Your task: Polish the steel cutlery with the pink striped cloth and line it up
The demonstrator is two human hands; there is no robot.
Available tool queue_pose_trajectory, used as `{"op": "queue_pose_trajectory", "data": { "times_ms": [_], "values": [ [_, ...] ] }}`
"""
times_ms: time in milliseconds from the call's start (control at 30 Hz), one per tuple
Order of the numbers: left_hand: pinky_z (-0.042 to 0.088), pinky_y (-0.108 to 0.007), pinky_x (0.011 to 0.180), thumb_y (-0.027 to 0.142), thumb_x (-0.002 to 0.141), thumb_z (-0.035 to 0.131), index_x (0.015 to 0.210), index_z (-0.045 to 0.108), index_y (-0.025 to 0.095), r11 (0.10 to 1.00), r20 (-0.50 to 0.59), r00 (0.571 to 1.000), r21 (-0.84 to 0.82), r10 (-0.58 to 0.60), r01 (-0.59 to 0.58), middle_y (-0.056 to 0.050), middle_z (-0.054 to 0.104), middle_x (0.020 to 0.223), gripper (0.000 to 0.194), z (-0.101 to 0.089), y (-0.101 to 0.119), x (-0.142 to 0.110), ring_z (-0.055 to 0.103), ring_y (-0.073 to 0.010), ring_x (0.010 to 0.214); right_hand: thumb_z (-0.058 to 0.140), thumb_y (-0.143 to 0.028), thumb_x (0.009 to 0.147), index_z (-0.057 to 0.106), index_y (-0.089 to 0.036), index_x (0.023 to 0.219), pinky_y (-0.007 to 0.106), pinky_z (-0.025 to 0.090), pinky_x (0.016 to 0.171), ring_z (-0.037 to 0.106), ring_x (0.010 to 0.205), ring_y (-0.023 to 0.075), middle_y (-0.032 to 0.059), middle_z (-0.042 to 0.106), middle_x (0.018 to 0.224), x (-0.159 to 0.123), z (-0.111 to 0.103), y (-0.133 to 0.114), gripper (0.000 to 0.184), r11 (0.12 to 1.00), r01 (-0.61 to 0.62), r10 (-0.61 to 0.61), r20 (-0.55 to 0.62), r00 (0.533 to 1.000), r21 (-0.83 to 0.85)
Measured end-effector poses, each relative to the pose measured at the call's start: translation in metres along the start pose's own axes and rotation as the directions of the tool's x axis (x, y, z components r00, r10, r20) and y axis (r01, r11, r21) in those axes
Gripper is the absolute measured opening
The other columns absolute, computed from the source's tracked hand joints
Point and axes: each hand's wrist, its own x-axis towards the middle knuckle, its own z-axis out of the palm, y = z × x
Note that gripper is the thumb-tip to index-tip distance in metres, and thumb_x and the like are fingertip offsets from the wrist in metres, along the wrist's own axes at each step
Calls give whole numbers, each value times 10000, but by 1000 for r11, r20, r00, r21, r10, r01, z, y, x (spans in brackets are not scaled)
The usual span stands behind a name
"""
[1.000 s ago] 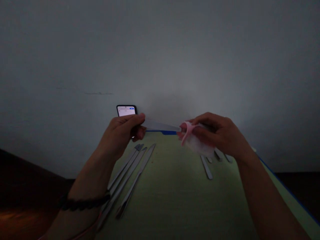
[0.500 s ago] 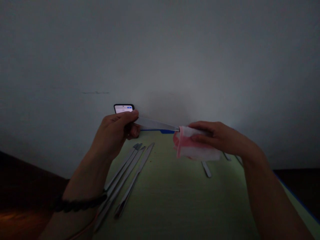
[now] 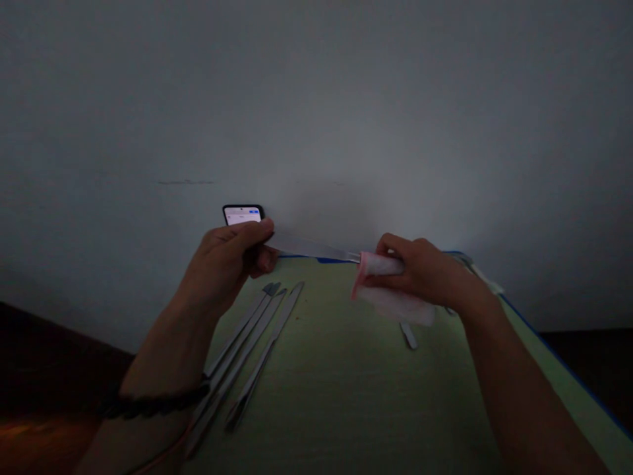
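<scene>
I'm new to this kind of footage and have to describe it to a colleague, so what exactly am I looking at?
There is no machine here: a person is working with two bare hands, seen from a camera worn on the head, looking forward and down.

The left hand grips one end of a flat metal utensil. The right hand holds a pink-and-white cloth, where the utensil's other end disappears from view.

On the pale table, several long metal utensils lie to the left, and the end of another metal piece shows below the cloth. Behind the left hand is a phone with a lit screen. The light is dim.
</scene>
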Motion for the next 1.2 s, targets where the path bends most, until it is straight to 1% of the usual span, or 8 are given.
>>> {"op": "queue_pose_trajectory", "data": {
  "times_ms": [100, 200, 333, 433, 500, 700, 900, 1200],
  "values": [
    [321, -181, 404, 281, 790, 595, 596, 560, 154, 994, 74, 995, 77, 71, -77, 30, 501, 486, 234, -3, -1, -2, 437, -63, 428, 516, -545, 774, 582, -197, 865, 225, 323, 485, 519, 578, 119, 10, 618, 715, -3, -3, 2, 366, 985, 25, -53, 164, 985, 169],
    [355, -181, 445, 304, 813, 560, 661, 611, 173, 935, 201, 968, 290, 151, -206, 5, 555, 565, 207, -11, 0, -5, 453, -73, 466, 389, -548, 844, 605, -171, 881, 218, 332, 449, 518, 542, 113, 21, 621, 693, -9, -5, 9, 437, 935, -39, -100, 364, 926, 353],
    [413, -185, 510, 338, 788, 565, 713, 691, 213, 741, 431, 902, 600, 17, -300, -14, 650, 636, 193, -29, 0, -5, 534, -111, 524, 399, -529, 851, 613, -158, 907, 199, 345, 423, 494, 494, 94, 8, 604, 652, -16, -6, 22, 432, 891, -112, -161, 538, 827, 440],
    [458, -204, 602, 325, 790, 554, 736, 713, 244, 666, 529, 834, 681, -158, -305, -8, 691, 691, 186, -39, 0, -4, 618, -151, 633, 436, -490, 846, 636, -151, 913, 199, 352, 429, 511, 520, 100, 17, 617, 692, -16, -7, 27, 399, 910, -90, -159, 539, 827, 406],
    [461, -207, 602, 312, 785, 562, 744, 721, 249, 640, 540, 816, 704, -203, -307, -10, 701, 698, 176, -41, 2, -5, 635, -162, 642, 464, -461, 838, 653, -160, 909, 204, 351, 437, 522, 539, 108, 18, 627, 711, -16, -8, 27, 362, 932, -53, -154, 523, 838, 358],
    [448, -204, 574, 314, 777, 576, 759, 731, 268, 645, 565, 792, 699, -232, -309, -4, 710, 701, 163, -27, 12, -12, 648, -170, 646, 407, -465, 869, 639, -162, 763, 211, 305, 434, 481, 506, 103, 2, 574, 608, -13, -9, 15, 396, 965, 58, -171, 441, 881, 257],
    [368, -202, 491, 382, 808, 532, 744, 718, 250, 608, 617, 756, 693, -220, -388, 0, 672, 606, 237, 4, 16, -21, 580, -132, 525, 403, -415, 888, 583, -157, 676, 224, 266, 459, 414, 476, 83, -20, 485, 543, -4, -1, -10, 379, 949, 226, -298, 393, 870, 218],
    [348, -209, 498, 378, 810, 529, 708, 708, 220, 604, 595, 796, 675, -108, -423, -1, 646, 584, 260, 21, 13, -20, 550, -127, 521, 354, -419, 909, 578, -169, 684, 245, 262, 498, 417, 483, 91, -3, 527, 556, 3, 15, -28, 404, 946, 286, -320, 287, 903, 154]
  ]
}}
